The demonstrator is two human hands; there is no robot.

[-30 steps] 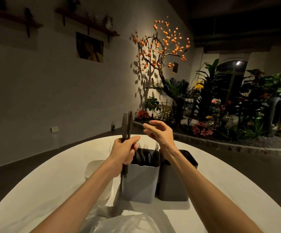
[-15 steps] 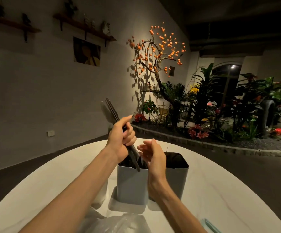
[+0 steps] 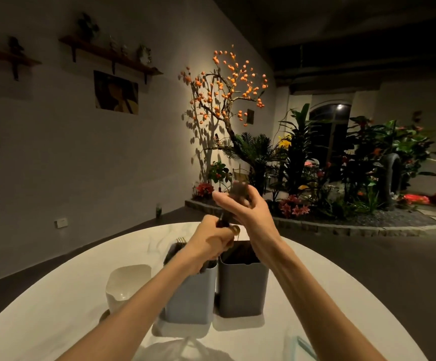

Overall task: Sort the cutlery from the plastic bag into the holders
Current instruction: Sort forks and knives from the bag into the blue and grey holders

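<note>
Three holders stand in a row on the white table: a white one on the left, a light blue-grey one in the middle with fork tines showing, and a dark grey one on the right. My left hand grips the handles of dark cutlery above the middle holder. My right hand pinches the blurred top end of a piece from that bundle. The plastic bag lies at the table's near edge.
A thin teal object lies on the table near my right forearm. Beyond the table are a dark floor, a stone-edged planter bed with plants, and a wall with shelves.
My left hand has lowered and turned the cutlery more upright. My right hand rose from the holder's rim and took hold of the bundle's top end. The camera view shifted.
</note>
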